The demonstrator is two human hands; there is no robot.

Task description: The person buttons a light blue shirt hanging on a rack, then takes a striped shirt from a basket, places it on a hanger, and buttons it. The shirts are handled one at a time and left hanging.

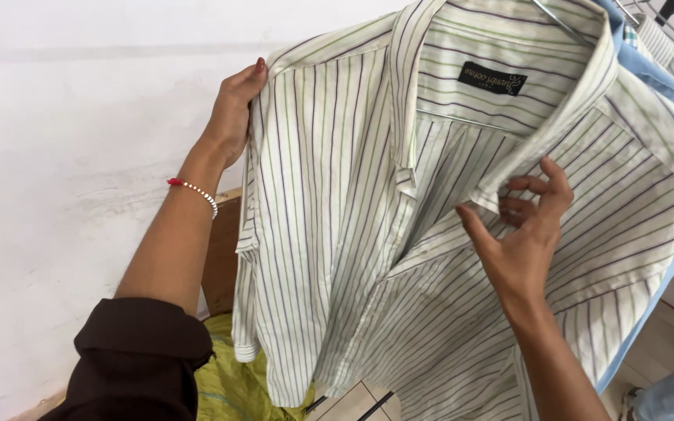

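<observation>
A white shirt (352,234) with thin green and purple stripes hangs on a wire hanger (559,19) and fills the middle of the head view. My left hand (232,113) grips the shirt's shoulder seam at the upper left, fingers hidden behind the cloth. A beaded bracelet sits on that wrist above a dark sleeve. My right hand (524,226) rests against the front of the shirt just below the collar, fingers curled at the collar's tip. A black label shows inside the collar.
More shirts hang behind it at the top right, a light blue one (649,70) closest. A white wall (64,156) fills the left. Yellow-green cloth (232,386) lies below the shirt beside a wooden edge. Tiled floor shows at the bottom.
</observation>
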